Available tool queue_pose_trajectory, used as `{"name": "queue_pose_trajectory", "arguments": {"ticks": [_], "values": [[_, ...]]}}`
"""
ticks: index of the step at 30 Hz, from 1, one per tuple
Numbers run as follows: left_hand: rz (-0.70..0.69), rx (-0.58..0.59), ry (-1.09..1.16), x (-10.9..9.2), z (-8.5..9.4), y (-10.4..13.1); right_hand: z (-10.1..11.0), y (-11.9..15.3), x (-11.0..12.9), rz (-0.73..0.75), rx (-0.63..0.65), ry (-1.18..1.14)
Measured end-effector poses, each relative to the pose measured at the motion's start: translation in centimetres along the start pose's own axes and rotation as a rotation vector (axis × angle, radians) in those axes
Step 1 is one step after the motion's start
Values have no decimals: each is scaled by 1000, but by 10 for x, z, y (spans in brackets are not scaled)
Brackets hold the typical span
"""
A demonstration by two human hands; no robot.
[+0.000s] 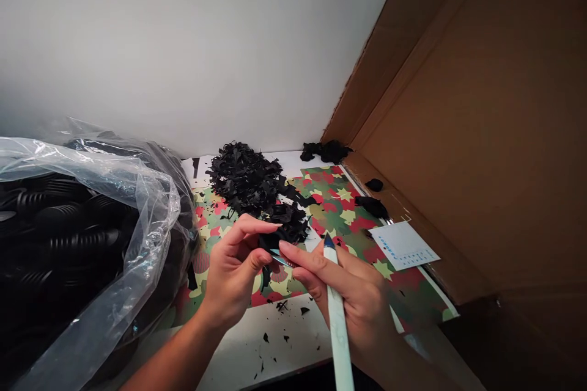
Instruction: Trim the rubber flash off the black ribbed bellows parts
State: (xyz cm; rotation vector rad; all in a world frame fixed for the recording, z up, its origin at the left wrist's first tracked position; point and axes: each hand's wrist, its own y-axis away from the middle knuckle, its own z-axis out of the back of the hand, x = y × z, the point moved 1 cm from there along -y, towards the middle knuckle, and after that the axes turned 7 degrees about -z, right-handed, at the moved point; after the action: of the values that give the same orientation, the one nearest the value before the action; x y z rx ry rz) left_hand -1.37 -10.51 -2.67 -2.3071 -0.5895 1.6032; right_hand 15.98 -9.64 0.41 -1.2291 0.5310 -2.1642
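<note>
Between thumb and fingers, my left hand (241, 266) grips a black part (270, 238). My right hand (348, 287) pinches a small metal blade (280, 258) against that part's near edge. A long white stick with a dark tip (338, 317) also lies in my right hand, running down toward the bottom of the view. Just beyond my hands rises a pile of black scraps (245, 177). Underneath lies a camouflage-patterned sheet (325, 189) in green, red and yellow.
A clear plastic bag (156, 201) full of black ribbed parts (68, 220) fills the left side. Cardboard (481, 134) stands at the right, near a white printed card (406, 245). Black clumps (328, 151) lie at the back by the white wall (206, 43).
</note>
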Motion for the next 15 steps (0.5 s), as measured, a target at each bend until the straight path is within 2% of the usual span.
{"name": "queue_pose_trajectory", "arguments": {"ticks": [7,15], "values": [[18,-19,50,1,-2,1,-3,0,-4,-49,2,-122],[23,-75,81,3,-6,0,2,-2,-2,-18,19,-59]]}}
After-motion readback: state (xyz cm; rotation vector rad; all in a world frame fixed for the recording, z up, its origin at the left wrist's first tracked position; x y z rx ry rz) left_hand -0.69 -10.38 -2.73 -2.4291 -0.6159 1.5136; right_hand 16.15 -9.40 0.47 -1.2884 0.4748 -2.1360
